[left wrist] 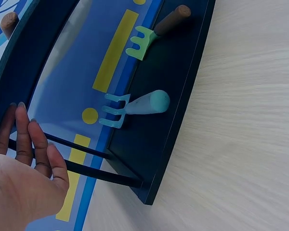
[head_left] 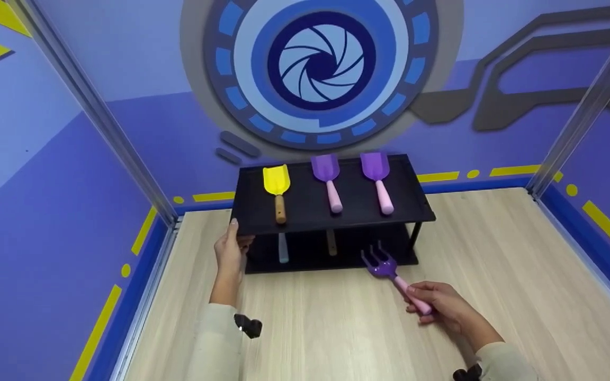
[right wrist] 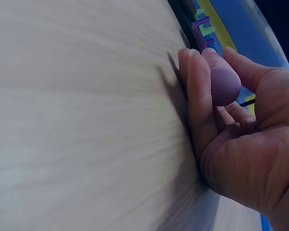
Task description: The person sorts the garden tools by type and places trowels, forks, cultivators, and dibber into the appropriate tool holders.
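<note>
My right hand (head_left: 442, 307) grips the pink handle of a purple hand fork (head_left: 384, 267), whose tines point at the front of the lower tier. The handle's rounded end (right wrist: 225, 88) shows between thumb and fingers in the right wrist view. At the left front corner of a black two-tier shelf (head_left: 305, 222), my left hand (head_left: 228, 254) holds the top tier's edge, thumb above and fingers beneath. On the lower tier lie a blue hand fork (left wrist: 135, 107) and a green hand fork (left wrist: 149, 39) with a brown handle, mostly hidden from the head view.
The top tier bears a yellow scoop (head_left: 277, 182) with a wooden handle and two purple scoops, one in the middle (head_left: 326, 169) and one at the right (head_left: 375, 168). Thin black posts (head_left: 415, 235) join the tiers. Behind the shelf stands a patterned blue wall (head_left: 151, 132).
</note>
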A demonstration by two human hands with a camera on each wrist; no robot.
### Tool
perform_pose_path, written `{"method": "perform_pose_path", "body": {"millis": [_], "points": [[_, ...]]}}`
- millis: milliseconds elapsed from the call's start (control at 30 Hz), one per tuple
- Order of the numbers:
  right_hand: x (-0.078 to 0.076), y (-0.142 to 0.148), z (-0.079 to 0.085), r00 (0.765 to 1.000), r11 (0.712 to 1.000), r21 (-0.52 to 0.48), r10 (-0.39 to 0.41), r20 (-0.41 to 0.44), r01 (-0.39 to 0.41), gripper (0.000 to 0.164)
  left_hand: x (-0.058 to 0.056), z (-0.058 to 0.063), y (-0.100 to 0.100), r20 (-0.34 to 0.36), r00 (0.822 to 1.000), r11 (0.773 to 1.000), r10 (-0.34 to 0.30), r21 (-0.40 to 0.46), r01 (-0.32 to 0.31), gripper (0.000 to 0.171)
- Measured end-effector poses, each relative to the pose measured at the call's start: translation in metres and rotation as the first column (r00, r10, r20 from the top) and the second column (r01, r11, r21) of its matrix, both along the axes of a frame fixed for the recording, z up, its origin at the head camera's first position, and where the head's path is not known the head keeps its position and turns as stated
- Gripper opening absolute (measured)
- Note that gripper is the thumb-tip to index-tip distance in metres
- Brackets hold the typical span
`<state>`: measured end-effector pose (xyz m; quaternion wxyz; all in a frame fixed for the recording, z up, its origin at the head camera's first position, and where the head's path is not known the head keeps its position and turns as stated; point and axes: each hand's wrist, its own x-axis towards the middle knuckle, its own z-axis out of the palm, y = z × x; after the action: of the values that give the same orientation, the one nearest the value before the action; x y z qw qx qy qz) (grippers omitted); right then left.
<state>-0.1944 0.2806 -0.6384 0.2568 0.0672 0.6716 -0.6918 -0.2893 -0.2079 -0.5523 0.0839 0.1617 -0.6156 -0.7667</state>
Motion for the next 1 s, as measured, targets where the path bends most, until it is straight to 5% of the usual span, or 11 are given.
{"method": "perform_pose_path", "body": {"millis": [467, 1000], "points": [[-0.001, 0.000, 0.002, 1.000, 1.000, 0.012, -0.017, 0.009, 0.017, 0.050, -0.004, 0.001, 0.001, 0.018, 0.999, 0.999, 0.031, -0.010, -0.030, 0.046], [-0.002, -0.004, 0.003, 0.999, 0.998, 0.031, -0.049, 0.019, 0.048, 0.046, 0.004, 0.013, -0.002, 0.006, 1.000, 0.999, -0.027, 0.027, 0.027, 0.046]]}}
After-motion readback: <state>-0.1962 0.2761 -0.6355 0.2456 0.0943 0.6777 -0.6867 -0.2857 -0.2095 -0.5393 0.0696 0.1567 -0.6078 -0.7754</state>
